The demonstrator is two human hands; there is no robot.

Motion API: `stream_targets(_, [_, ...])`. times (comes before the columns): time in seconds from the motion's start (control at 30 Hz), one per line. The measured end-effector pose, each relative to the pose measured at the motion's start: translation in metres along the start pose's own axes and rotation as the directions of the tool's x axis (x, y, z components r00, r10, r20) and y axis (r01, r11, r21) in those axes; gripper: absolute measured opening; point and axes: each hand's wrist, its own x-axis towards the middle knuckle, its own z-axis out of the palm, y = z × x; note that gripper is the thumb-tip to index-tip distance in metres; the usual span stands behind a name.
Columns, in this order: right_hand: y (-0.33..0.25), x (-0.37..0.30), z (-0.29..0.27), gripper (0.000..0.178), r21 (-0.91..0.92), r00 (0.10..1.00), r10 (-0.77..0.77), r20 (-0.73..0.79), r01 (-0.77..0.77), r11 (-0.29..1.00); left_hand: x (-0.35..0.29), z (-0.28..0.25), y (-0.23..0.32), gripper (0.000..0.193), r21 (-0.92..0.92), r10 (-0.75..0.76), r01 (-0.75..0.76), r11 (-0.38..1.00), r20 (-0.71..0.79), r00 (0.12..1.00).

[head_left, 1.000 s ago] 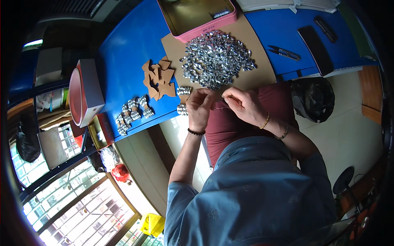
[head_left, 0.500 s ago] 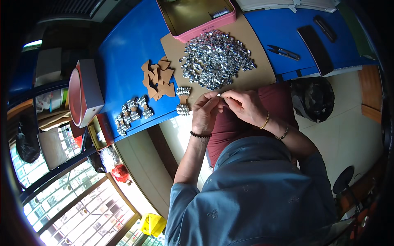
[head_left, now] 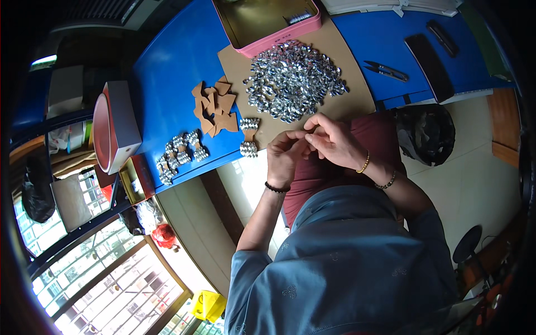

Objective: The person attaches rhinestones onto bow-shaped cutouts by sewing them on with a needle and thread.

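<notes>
Over my lap, at the table's near edge, my left hand (head_left: pixel 283 159) and my right hand (head_left: pixel 341 146) meet with closed fingertips. Whatever they pinch is too small and hidden to make out. Just beyond them a large heap of shiny silver bead-like pieces (head_left: pixel 293 81) lies on a brown cardboard sheet (head_left: pixel 354 103). Beside my left hand, at the sheet's edge, rests a brown card wound with silver beads (head_left: pixel 249 137). Farther left are several similar beaded cards (head_left: pixel 181 152) and a loose pile of notched brown card pieces (head_left: pixel 214 109).
A pink-rimmed tin (head_left: pixel 279 43) stands behind the heap on the blue table (head_left: pixel 170 67). To the right lie thread snips (head_left: pixel 386 71), a dark flat phone-like object (head_left: pixel 429 67) and a dark narrow case (head_left: pixel 442 39). A black bag-lined bin (head_left: pixel 427 134) sits on the floor.
Both hands have drawn slightly nearer to me and to the right. The small white piece between my fingertips no longer shows. My right index finger has lifted.
</notes>
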Motion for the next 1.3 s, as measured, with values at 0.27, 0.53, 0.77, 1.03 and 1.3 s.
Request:
stream_targets(0.27, [0.007,0.002,0.003,0.009,-0.278,0.932,-0.347,-0.107,0.307,0.910,0.004,-0.009,-0.007,0.008,0.449,0.262,-0.277,0.849,0.097,0.960])
stream_targets(0.53, [0.009,-0.002,0.004,0.009,-0.020,0.982,-0.181,-0.048,0.180,0.983,0.034,-0.026,0.014,0.009,0.884,0.639,-0.441,0.156,0.250,0.728])
stream_targets(0.77, [0.013,0.001,0.002,0.009,-0.097,0.990,-0.128,-0.064,0.121,0.988,0.046,-0.032,0.016,0.006,0.904,0.627,-0.419,0.087,0.277,0.728])
stream_targets(1.03, [0.009,0.001,0.004,0.009,-0.461,0.936,-0.343,-0.081,0.270,0.845,0.017,-0.021,0.011,0.005,0.107,0.112,-0.113,0.988,0.015,0.994])
stream_targets(1.3, [0.014,0.000,0.006,0.012,-0.498,0.899,-0.428,-0.098,0.328,0.803,0.008,-0.015,0.006,0.006,-0.185,-0.028,0.033,0.982,0.031,0.999])
